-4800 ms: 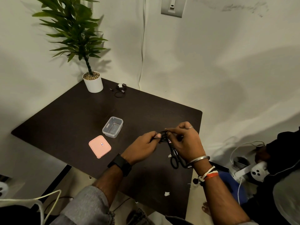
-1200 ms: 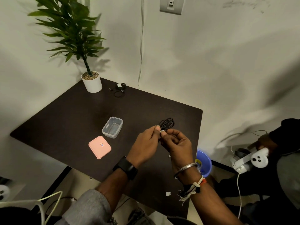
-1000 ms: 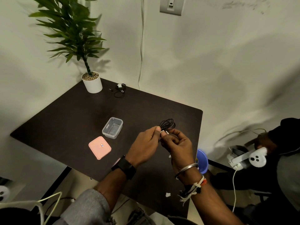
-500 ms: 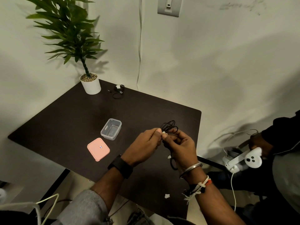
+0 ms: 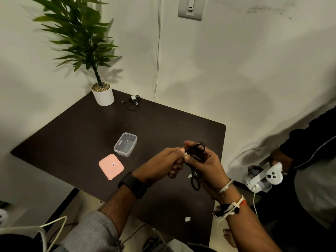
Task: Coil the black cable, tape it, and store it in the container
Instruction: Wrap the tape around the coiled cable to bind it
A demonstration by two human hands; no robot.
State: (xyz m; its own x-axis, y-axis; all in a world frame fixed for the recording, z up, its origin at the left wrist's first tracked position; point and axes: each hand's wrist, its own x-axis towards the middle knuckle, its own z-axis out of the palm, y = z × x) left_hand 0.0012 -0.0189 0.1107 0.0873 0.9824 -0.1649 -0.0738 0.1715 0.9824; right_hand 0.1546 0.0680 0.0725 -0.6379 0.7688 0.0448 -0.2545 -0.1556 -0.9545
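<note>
Both hands meet above the table (image 5: 76, 139), near its right edge. The right hand (image 5: 206, 166) is curled loosely around the black cable (image 5: 197, 150), which sits as a small bundle of loops against its fingers and thumb, lifted clear of the tabletop. The left hand (image 5: 163, 163) is nearly closed, its thumb and forefinger pinched together at the left side of the bundle, where a small white bit shows between the fingertips; whether that is tape cannot be told. Under the right hand, a pair of scissors (image 5: 195, 182) lies on the table, mostly hidden, only a black handle loop clear. The clear plastic container (image 5: 125, 144) stands open and empty near the middle of the table, left of the hands. Its pink lid (image 5: 111, 166) lies flat just beside it, toward the front edge.
</note>
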